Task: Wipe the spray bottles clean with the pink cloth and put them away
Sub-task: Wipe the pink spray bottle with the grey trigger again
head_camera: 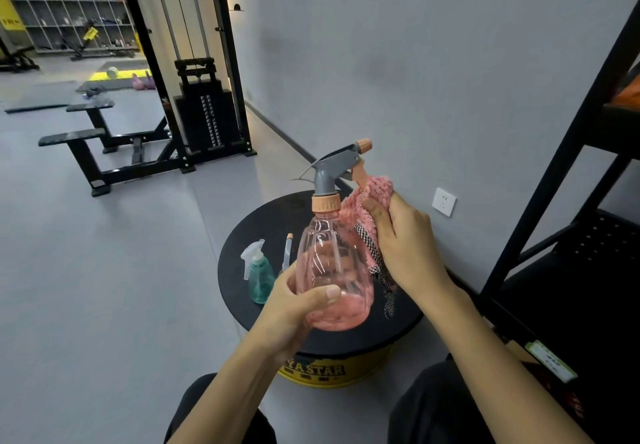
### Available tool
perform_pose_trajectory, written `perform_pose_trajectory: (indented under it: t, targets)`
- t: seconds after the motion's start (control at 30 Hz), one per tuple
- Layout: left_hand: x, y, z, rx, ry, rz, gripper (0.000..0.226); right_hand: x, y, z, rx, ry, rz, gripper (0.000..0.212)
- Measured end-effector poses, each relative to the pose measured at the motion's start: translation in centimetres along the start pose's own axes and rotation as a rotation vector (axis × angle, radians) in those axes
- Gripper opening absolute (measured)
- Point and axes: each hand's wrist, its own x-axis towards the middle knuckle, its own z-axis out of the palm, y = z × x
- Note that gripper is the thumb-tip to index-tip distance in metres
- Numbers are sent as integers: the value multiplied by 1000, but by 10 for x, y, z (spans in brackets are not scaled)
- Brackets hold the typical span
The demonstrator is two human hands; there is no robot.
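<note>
Knees [221,409] in dark trousers frame the bottom edge, with both bare forearms reaching out over a round black worktop [232,289] set on a yellow drum.

Far back on the left, a black gym bench [86,138] and a weight-stack machine [207,114] stand on the grey floor.

Near the worktop's left edge a small teal spray bottle [259,277] with a white trigger stands upright. Just beside it is a slim clear item [287,253] with a peach tip, partly hidden, so I cannot tell what it is.

The left hand [298,308] is wrapped around the lower body of a pink spray bottle [337,270], thumb across the front, holding it upright above the worktop. This bottle is see-through pink, with a peach collar, grey sprayer head, peach trigger and peach nozzle.

The right hand [405,246] clutches a fluffy pink cloth [367,204], fingers curled into it, pressing it against the bottle's shoulder and trigger. A black-and-white checked ribbon [379,267] hangs down from the cloth.

Two spray bottles can be counted for certain, plus one cloth.

A white wall socket [444,202] sits further right, then a black rack [588,166].
</note>
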Motion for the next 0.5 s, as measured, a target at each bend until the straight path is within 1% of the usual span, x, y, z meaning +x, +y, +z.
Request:
perform_pose_trajectory:
  t: [0.1, 0.13, 0.27, 0.33, 0.5]
  targets:
    - [-1, -2, 1, 22, -15, -15, 92, 10, -8, -4, 44, -40, 3, 19]
    - [-1, -4, 1, 27, -15, -16, 91, 13, -10, -4, 56, -40, 6, 20]
    - [0, -6, -1, 33, -2, 12, 75, 11, -8, 1, 128, 14, 37, 31]
    - [-1, -6, -4, 30, 6, 13, 71, 4, -4, 2, 149, 15, 49, 32]
    - [-3, -9, -3, 73, -1, 4, 83, 2, 0, 0, 148, -18, 107, 29]
